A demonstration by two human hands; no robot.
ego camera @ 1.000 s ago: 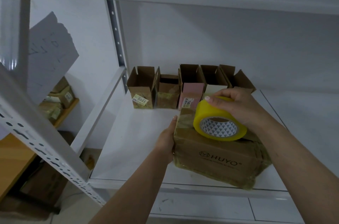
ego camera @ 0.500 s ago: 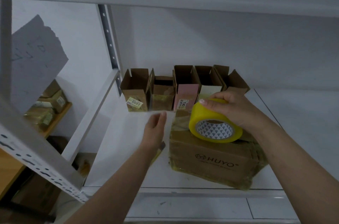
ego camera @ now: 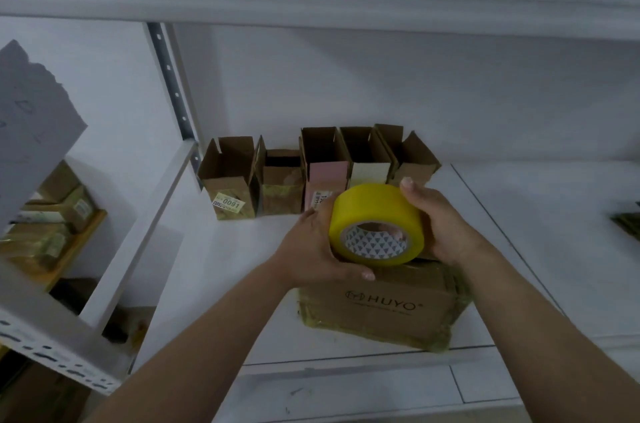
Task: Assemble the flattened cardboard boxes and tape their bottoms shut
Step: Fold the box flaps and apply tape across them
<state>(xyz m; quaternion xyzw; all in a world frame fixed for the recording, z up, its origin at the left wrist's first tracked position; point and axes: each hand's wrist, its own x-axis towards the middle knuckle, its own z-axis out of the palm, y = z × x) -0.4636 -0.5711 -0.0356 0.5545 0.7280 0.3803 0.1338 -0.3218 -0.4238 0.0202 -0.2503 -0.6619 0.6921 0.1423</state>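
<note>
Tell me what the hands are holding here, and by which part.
Both hands hold the yellow tape roll by its outer rim: left hand on its left side, right hand on its right, above the HUYO box.

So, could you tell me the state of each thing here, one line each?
Yellow tape roll: held between both hands, above the HUYO box.
Left hand: grips the roll.
Right hand: grips the roll.
HUYO box: closed, wrapped in tape.
Five small boxes: upright, tops open.

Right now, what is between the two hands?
The yellow tape roll, gripped by the left hand and right hand, above the HUYO box; head view.
</note>
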